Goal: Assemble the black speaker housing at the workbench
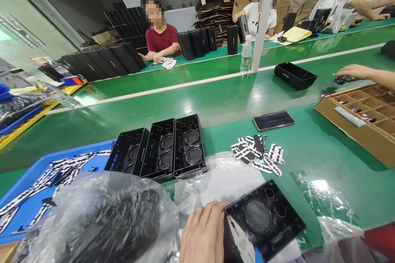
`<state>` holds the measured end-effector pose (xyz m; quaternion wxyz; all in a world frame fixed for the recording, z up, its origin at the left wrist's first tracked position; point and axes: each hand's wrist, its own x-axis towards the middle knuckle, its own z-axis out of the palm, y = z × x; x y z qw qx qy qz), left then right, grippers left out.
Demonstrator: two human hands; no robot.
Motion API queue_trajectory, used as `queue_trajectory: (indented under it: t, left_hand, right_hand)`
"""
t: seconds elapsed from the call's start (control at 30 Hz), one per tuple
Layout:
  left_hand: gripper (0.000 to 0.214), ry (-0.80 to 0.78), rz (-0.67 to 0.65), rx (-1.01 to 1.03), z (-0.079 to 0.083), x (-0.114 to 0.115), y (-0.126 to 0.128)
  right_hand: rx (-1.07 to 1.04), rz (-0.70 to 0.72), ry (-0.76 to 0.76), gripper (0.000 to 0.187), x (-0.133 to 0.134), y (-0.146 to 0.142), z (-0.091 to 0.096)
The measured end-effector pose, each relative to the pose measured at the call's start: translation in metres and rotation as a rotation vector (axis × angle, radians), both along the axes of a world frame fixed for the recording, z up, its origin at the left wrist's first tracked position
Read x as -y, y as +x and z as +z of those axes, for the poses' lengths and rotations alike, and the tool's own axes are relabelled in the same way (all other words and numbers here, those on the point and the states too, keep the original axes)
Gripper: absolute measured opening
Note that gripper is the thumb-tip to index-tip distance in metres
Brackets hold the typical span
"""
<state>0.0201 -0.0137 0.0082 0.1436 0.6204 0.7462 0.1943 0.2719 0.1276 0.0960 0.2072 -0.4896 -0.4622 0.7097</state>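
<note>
Resting flat with fingers spread, left hand against black speaker panel; panel lettering unreadable; right hand unseen.

A dark flat smartphone lay at two o'clock on the green belt; a clear plastic water bottle stood at twelve o'clock, a brown compartmented cardboard tray at three.

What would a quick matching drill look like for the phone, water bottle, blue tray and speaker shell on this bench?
Things:
1. phone
2. water bottle
3. blue tray
4. speaker shell

Places:
A. under the left hand
B. standing by the white post
C. far left, holding sticker strips
D. flat on the green bench, screen dark

Pairs: 1-D, 2-B, 3-C, 4-A
</note>
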Motion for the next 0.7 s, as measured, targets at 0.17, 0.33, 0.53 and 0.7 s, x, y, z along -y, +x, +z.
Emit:
queue_trajectory:
  t: [0.17,0.33,0.53,0.7]
  left_hand:
    - [0.030,0.045,-0.024,-0.038,-0.003,0.002,0.000]
    - [0.031,0.056,-0.030,-0.050,-0.002,0.001,-0.001]
    - [0.030,0.068,-0.030,-0.083,-0.002,0.000,0.001]
    - [0.028,0.198,-0.053,-0.117,0.002,0.005,0.000]
  right_hand:
    - [0.107,-0.134,0.160,0.081,-0.118,0.047,0.012]
    - [0.196,-0.191,0.255,0.063,-0.191,0.096,0.041]
    - [0.248,-0.224,0.287,0.048,-0.229,0.149,0.056]
    - [0.293,-0.159,0.239,0.044,-0.226,0.167,0.039]
